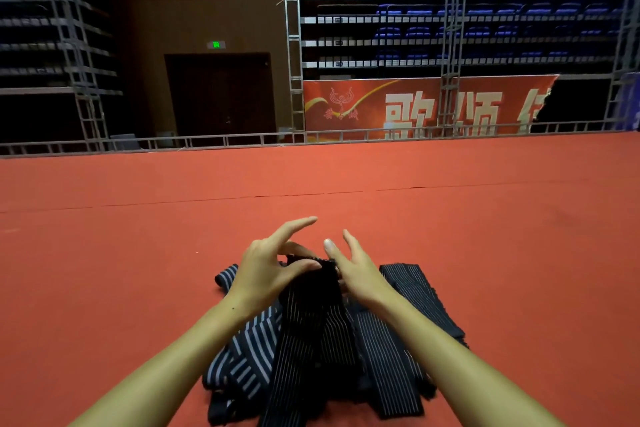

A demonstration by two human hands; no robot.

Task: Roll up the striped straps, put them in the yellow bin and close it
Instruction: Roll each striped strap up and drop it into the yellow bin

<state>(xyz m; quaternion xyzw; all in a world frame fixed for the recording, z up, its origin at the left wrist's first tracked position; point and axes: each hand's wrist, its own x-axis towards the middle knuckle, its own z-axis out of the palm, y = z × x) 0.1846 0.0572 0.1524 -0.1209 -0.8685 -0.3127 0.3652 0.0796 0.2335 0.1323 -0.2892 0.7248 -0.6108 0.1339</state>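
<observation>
Both thumbs are pinching the strap (313, 291) end; left hand (273, 270) and right hand (356, 270) fingers spread (keep the roll tight beneath them).

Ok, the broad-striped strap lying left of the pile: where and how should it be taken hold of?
Take the broad-striped strap at its free far end, which sticks out flat on the red carpet beyond the left hand. Come from the left, since the pile and both hands crowd its right. Pinch across the width.
</observation>
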